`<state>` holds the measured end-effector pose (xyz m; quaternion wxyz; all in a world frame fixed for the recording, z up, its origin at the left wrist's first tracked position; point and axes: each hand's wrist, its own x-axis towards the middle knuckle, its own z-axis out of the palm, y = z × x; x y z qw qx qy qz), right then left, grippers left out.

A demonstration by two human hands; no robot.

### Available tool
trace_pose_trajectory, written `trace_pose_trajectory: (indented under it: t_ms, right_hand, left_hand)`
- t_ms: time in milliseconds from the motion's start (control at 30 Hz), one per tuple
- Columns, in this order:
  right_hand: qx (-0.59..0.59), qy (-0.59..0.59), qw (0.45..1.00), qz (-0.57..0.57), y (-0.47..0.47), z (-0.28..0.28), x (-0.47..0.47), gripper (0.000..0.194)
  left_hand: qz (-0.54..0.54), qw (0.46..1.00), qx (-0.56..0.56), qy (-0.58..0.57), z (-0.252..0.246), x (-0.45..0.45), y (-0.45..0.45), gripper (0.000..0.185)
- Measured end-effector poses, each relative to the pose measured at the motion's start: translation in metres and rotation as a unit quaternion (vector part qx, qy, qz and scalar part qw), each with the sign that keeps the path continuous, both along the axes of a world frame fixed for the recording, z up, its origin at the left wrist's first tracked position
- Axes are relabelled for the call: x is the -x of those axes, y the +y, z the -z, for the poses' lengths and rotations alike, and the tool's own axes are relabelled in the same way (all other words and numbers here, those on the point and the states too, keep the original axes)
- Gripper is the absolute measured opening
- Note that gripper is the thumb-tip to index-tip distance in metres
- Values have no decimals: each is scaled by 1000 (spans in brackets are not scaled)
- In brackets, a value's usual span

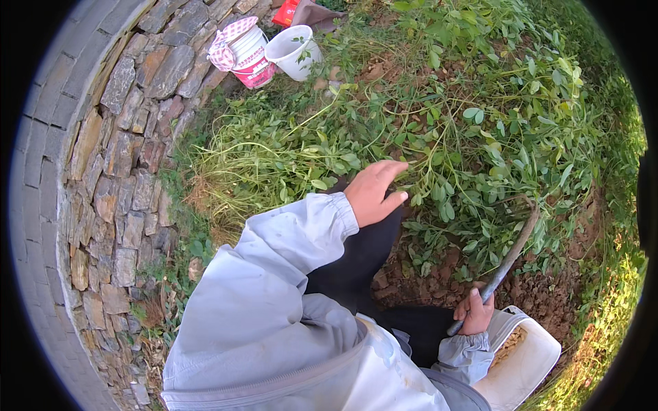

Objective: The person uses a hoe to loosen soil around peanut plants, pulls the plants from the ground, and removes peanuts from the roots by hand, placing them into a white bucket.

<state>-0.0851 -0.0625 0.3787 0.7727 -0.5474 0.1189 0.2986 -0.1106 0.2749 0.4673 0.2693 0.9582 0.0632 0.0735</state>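
My left hand point(377, 192) reaches out above the leafy green plants, fingers apart, with its fingertips close to some stems; it holds nothing that shows. Lower right, my right hand point(475, 312) is closed around the handle of a hand hoe point(509, 259), whose bent head lies among the leaves of the standing plants point(447, 185). Leaves partly hide the hoe's head. To the left of my left hand lies a heap of pulled plants point(267, 164), their roots point(204, 195) towards the stone wall.
A white container point(534, 359) holding peanut pods point(509, 345) lies beside my right forearm. At the top stand a printed bucket point(252, 56) with a checked cloth and a white bucket point(295, 51), near a red packet point(286, 13). A stone wall point(121, 159) and paving point(41, 154) run along the left.
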Motion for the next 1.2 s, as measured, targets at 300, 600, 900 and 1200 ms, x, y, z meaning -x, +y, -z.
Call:
trace_pose_trajectory:
  t_ms: [300,600,900,1200]
  right_hand:
    - [91,-2,995,-36,57,7,-7,28]
    - [184,42,981,-33,203,0,-35,29]
    - [192,89,976,55,322,-3,-30,26]
    - [124,195,944,235,376,16,10,26]
  left_hand:
    - [-362,862,-254,249,133,73,339,75]
    - [-96,717,-91,685,295,206,322,69]
    - [31,991,-39,128,174,-167,431,19]
    - [526,755,-268,285,219,-324,353,24]
